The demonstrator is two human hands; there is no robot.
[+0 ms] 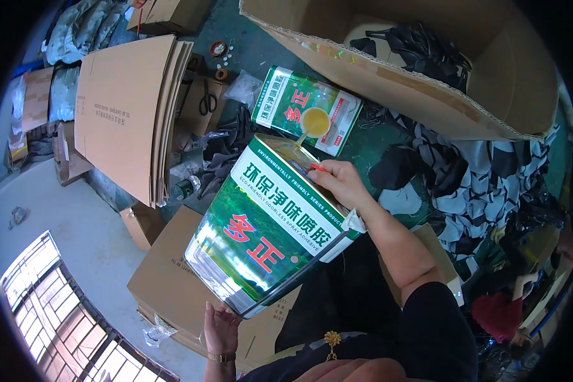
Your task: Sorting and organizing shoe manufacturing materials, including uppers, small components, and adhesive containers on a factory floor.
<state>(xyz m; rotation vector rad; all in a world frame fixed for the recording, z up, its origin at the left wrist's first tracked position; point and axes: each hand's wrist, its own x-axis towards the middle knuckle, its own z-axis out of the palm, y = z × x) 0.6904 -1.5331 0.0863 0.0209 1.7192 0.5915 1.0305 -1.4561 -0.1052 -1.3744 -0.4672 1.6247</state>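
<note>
Green metal can (251,223) tipped over a round pool of yellow liquid (315,120)

The can slants across the middle of the frame, top corner leaning toward a second can (277,102) at upper centre. A thin yellow stream (305,135) joins that corner to the pool; whether a cup or an opening holds it, I cannot tell. The right hand (339,183) is clamped at the can's upper edge, beside a small red part (318,168). The left hand (221,323) is at the base, at lower centre; its fingertips are partly hidden, so I cannot tell whether they grip or only support.

Good pouring here would seem to call for a slow, even tilt: the base raised gradually, the top edge held firmly, the stream narrow and centred, and the can levelled before the liquid nears the rim.

The can is boxy, with flat, glossy printed sides and a mirror-bright lower band. Around it, matte corrugated sheets (118,114) stand stacked at upper left, an open carton (388,83) fills the upper right, and soft-looking curved black and pale pieces (471,184) pile below it.
</note>
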